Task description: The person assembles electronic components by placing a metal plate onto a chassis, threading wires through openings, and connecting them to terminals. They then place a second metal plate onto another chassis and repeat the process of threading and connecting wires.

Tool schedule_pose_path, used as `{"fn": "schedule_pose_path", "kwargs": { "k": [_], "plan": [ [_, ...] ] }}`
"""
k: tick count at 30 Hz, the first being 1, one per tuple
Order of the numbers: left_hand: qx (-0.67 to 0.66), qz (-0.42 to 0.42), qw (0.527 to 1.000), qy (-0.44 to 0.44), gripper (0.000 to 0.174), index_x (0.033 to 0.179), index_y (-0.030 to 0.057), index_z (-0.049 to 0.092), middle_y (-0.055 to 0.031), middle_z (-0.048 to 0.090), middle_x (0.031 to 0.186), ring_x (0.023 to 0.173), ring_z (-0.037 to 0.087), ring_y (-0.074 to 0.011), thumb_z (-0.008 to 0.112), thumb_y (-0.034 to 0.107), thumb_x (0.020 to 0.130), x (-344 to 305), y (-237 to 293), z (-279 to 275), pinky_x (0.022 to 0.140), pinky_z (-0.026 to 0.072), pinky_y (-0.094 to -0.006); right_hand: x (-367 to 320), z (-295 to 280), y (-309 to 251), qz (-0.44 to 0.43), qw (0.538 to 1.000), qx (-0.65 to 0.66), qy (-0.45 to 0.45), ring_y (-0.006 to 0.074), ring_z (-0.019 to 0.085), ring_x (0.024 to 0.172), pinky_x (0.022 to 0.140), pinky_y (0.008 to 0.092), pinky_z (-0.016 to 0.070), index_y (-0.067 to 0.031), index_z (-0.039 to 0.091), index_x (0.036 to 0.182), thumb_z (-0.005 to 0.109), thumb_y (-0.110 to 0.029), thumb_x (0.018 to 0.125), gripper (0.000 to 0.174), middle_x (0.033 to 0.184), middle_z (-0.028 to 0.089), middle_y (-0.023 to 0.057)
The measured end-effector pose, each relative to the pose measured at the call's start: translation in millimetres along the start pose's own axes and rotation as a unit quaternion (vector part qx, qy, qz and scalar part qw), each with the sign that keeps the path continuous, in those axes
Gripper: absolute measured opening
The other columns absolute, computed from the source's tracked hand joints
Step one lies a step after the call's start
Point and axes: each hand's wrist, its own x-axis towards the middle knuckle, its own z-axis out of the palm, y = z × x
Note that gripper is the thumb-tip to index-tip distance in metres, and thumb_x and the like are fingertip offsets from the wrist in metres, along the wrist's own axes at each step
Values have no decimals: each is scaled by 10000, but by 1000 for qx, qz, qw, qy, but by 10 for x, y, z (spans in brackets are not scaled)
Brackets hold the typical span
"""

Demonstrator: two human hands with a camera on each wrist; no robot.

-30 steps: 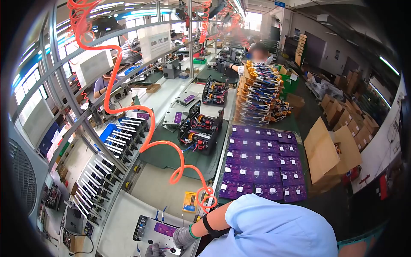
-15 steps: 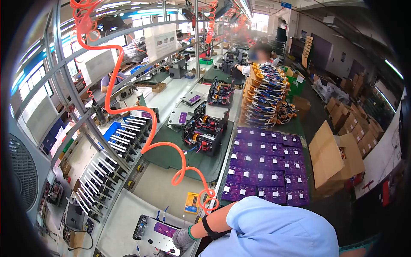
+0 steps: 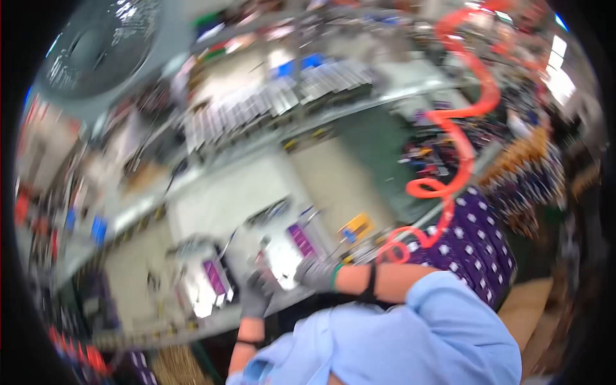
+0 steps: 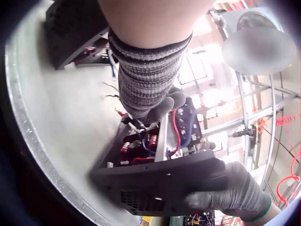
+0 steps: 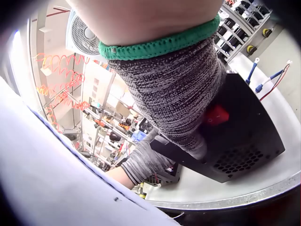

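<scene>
In front of me lies an electronic device housing (image 3: 282, 260) with a pale top plate and a purple circuit board (image 3: 301, 240). Its black end panel (image 5: 249, 141) has a vent grille and a red rocker switch (image 5: 217, 114). My gloved right hand (image 3: 316, 273) grips this end, thumb against the panel's outer face in the left wrist view. My gloved left hand (image 3: 258, 289) is at the housing's left side. Its fingers (image 4: 162, 107) are by the plate's edge, near a red wire (image 4: 176, 132) and dark components; I cannot tell whether they pinch anything.
A second housing (image 3: 208, 282) with a purple board stands to the left. An orange coiled hose (image 3: 459, 147) hangs at right, above rows of purple circuit boards (image 3: 481, 244). A yellow packet (image 3: 356, 228) lies beyond my right hand. A rack of pale metal strips (image 3: 276, 99) runs along the back.
The head view has swung left and down and is blurred. My left hand, out of sight half a second ago, shows again beside the housing. My right hand stays at the housing.
</scene>
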Motion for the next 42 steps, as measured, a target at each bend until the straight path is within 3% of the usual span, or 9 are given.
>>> {"fn": "schedule_pose_path", "kwargs": {
  "k": [6, 14, 19, 30, 34, 36, 37, 39, 42],
  "plan": [
    [180, -122, 968, 123, 400, 1124, 80, 636, -47, 645, 892, 771, 601, -141, 689, 410, 905, -94, -205, -54, 558, 420, -255, 172, -488, -200, -11, 986, -42, -159, 315, 705, 764, 662, 443, 549, -102, 735, 856, 644, -214, 811, 151, 865, 710, 133],
    [136, -43, 963, 227, 360, 930, 139, 669, 5, 633, 732, 632, 609, -134, 739, 484, 859, 1171, -212, -247, 489, 442, -301, 142, -559, -69, 27, 979, 21, -203, 335, 687, 793, 754, 434, 551, -129, 729, 904, 691, -265, 819, 165, 816, 673, 122],
    [321, 59, 909, 259, 207, 889, 106, 672, -12, 591, 614, 517, 556, -124, 661, 310, 922, 678, 274, 302, 467, 431, -283, 63, -245, 74, -11, 992, 25, -125, 327, 685, 834, 783, 437, 545, -123, 728, 925, 696, -270, 816, 187, 834, 674, 130],
    [135, 241, 961, 26, 276, 1215, 48, 598, -42, 668, 947, 826, 661, -136, 642, 127, 954, 333, 523, 749, 705, 507, -252, 93, -302, 47, 6, 992, 64, -109, 333, 683, 864, 807, 427, 543, -114, 724, 956, 704, -270, 801, 221, 866, 677, 147],
    [355, 287, 888, 53, 416, 1294, 2, 542, -97, 683, 982, 854, 671, -216, 665, 182, 939, 690, 689, 918, 809, 545, -345, 117, -379, -5, 18, 989, 61, -134, 332, 682, 887, 820, 426, 543, -113, 725, 956, 705, -265, 796, 222, 894, 680, 147],
    [730, 259, 594, 216, 535, 1329, -30, 492, -154, 675, 982, 853, 667, -287, 682, 261, 922, 605, 779, 1175, 850, 534, -381, 101, -334, 2, 18, 989, 43, -144, 329, 684, 895, 820, 434, 543, -112, 726, 955, 703, -262, 800, 217, 914, 682, 140],
    [730, 259, 593, 218, 535, 1329, -30, 492, -154, 675, 982, 853, 667, -287, 682, 261, 922, 561, 772, 1119, 850, 534, -381, 64, -301, -19, 15, 988, 43, -144, 329, 684, 895, 820, 434, 543, -112, 726, 955, 703, -262, 800, 217, 914, 682, 140],
    [756, 490, 334, 276, 601, 1366, -5, 454, -178, 668, 975, 856, 664, -333, 688, 311, 912, 398, 810, 1075, 831, 526, -400, 65, -350, -47, 32, 990, 50, -132, 328, 687, 896, 818, 437, 544, -114, 727, 956, 703, -260, 802, 215, 921, 684, 139],
    [676, 361, 593, 248, 428, 1185, 10, 583, -118, 661, 831, 712, 622, -227, 677, 338, 927, -333, 606, 1181, 668, 507, -360, 45, -392, -72, 45, 988, 60, -132, 335, 687, 888, 815, 432, 546, -113, 732, 943, 706, -259, 798, 208, 896, 682, 148]
  ]
}}
